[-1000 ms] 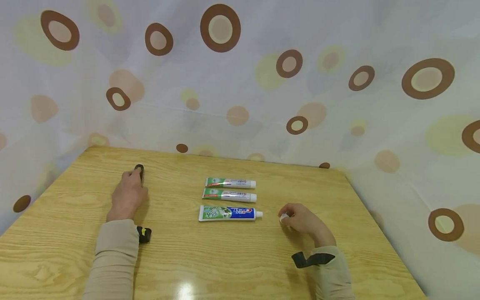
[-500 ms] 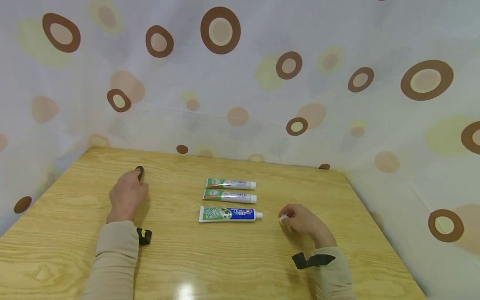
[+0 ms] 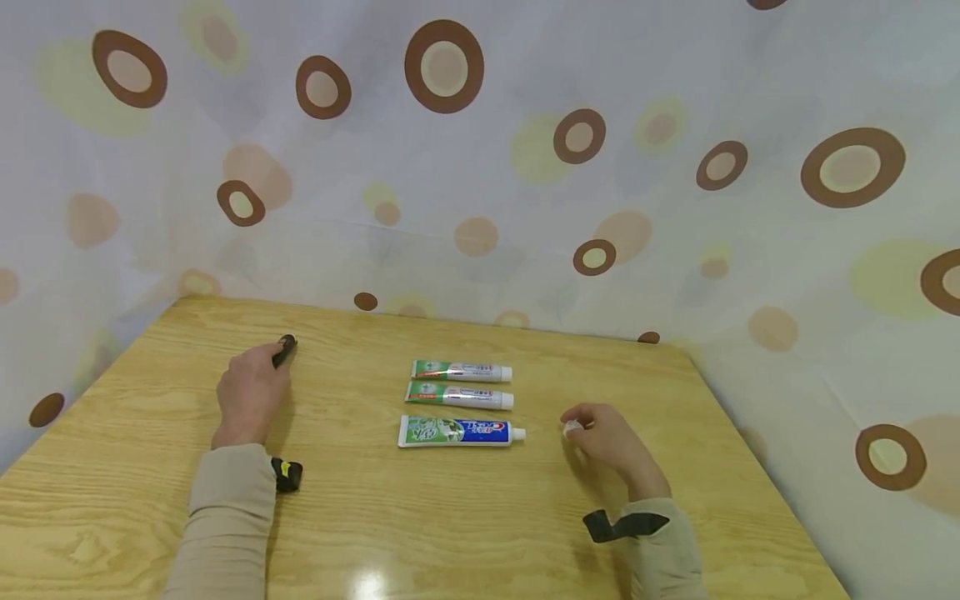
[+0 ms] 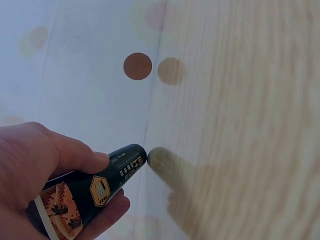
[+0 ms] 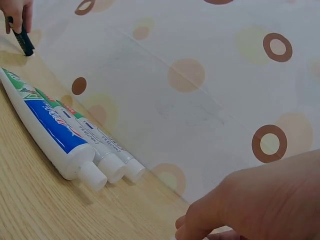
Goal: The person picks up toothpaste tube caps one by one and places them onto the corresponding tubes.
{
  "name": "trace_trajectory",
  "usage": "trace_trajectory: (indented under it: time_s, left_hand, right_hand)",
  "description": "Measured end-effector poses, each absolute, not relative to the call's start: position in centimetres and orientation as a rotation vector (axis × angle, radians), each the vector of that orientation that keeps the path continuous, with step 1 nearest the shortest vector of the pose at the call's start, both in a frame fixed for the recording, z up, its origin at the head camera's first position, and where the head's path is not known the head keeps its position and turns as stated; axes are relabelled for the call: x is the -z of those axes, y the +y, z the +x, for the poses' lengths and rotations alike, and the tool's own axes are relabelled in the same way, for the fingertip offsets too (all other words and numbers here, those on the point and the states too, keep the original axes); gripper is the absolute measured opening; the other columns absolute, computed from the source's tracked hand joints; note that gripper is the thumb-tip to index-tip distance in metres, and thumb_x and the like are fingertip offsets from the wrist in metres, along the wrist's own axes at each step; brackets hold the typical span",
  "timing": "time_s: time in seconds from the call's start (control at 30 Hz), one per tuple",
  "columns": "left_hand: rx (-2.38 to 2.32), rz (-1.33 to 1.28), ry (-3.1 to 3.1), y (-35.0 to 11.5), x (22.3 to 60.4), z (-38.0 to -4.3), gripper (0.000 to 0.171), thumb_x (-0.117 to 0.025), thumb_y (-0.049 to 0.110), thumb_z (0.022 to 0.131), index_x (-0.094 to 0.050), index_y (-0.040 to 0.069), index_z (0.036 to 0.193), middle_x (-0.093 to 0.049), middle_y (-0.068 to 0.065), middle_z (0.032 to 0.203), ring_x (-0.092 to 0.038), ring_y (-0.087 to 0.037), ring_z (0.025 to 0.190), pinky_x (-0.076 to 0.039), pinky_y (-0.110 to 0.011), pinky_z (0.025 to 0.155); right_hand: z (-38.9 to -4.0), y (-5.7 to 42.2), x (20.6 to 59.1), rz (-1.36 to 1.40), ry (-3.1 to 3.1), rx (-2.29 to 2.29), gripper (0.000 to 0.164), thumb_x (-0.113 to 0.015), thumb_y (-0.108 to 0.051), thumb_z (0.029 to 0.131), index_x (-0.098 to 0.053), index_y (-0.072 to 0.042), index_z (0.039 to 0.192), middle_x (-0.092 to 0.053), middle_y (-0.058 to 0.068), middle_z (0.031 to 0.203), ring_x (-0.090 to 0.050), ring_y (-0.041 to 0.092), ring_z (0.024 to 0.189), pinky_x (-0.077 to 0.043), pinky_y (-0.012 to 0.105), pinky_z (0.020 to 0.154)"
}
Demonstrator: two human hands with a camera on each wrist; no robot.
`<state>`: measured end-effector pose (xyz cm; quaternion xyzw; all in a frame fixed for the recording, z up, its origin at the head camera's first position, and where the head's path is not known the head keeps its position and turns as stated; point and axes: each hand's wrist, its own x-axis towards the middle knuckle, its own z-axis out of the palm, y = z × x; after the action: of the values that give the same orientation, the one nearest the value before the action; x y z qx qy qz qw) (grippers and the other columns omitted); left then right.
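Note:
My left hand (image 3: 251,392) grips a dark tube (image 4: 102,185) with a honeycomb-and-bee print, at the table's left. The thumb lies along its side and fingers pass underneath; the palm hides its rear end. Its rounded tip is close to the table, and I cannot tell whether they touch. Right of the middle, my right hand (image 3: 611,437) pinches a small white object (image 3: 572,427), mostly hidden by fingers. Between the hands lie a larger blue-and-green Crest toothpaste tube (image 3: 457,431) and two slimmer toothpaste tubes, a nearer one (image 3: 459,395) and a farther one (image 3: 461,371), caps pointing right.
The wood-grain table (image 3: 420,517) carries all of these tubes. A white cloth (image 3: 337,150) with brown and yellow spots hangs behind the table and along its sides. Black straps sit at both wrists, the right one (image 3: 626,525) with a loose end sticking out.
The dark tube in my left hand has tipped a little to the right. My right hand has shifted slightly away from me with the white object. The three toothpaste tubes have stayed in place.

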<state>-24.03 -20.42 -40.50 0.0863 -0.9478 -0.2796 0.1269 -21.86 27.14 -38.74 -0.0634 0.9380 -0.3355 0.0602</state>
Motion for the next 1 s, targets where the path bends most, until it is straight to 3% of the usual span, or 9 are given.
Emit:
trace_trajectory:
  time_s: [0.23, 0.53, 0.77, 1.0]
  left_hand:
    - [0.842, 0.261, -2.711, -20.1, 40.3, -24.2, 0.039, -0.054, 0.009, 0.093, -0.064, 0.002, 0.13, -0.063, -0.031, 0.124, -0.064, -0.051, 0.101, -0.052, -0.056, 0.072]
    - [0.911, 0.24, -2.674, -19.9, 40.0, -24.1, 0.037, -0.058, 0.013, 0.094, -0.066, 0.003, 0.129, -0.063, -0.031, 0.123, -0.067, -0.046, 0.094, -0.053, -0.049, 0.069]
    - [1.118, 0.156, -2.667, -18.9, 38.7, -24.3, 0.04, -0.057, 0.014, 0.094, -0.064, 0.004, 0.132, -0.061, -0.03, 0.129, -0.062, -0.034, 0.089, -0.045, -0.032, 0.059]
    - [1.235, 0.085, -2.672, -18.0, 37.4, -24.3, 0.041, -0.057, 0.014, 0.094, -0.064, 0.009, 0.134, -0.061, -0.027, 0.132, -0.058, -0.031, 0.09, -0.044, -0.031, 0.061]
  right_hand:
    - [-22.0, 27.1, 38.7, -0.163, 2.89, 1.111, 0.03, -0.059, -0.006, 0.093, -0.068, 0.001, 0.121, -0.059, 0.024, 0.127, -0.063, 0.029, 0.099, -0.051, 0.031, 0.072]
    - [-22.2, 27.2, 38.6, -0.162, 2.941, 1.136, 0.034, -0.064, -0.017, 0.096, -0.064, 0.002, 0.125, -0.066, 0.02, 0.119, -0.064, 0.033, 0.108, -0.054, 0.045, 0.088]
    - [-22.3, 26.9, 38.6, -0.109, 2.931, 1.245, 0.036, -0.063, -0.019, 0.097, -0.064, 0.002, 0.126, -0.068, 0.019, 0.117, -0.068, 0.026, 0.099, -0.055, 0.041, 0.086]
    - [-22.3, 26.9, 38.1, -0.103, 2.855, 1.446, 0.034, -0.062, -0.016, 0.098, -0.063, -0.002, 0.129, -0.063, 0.02, 0.127, -0.066, 0.03, 0.111, -0.055, 0.038, 0.091]
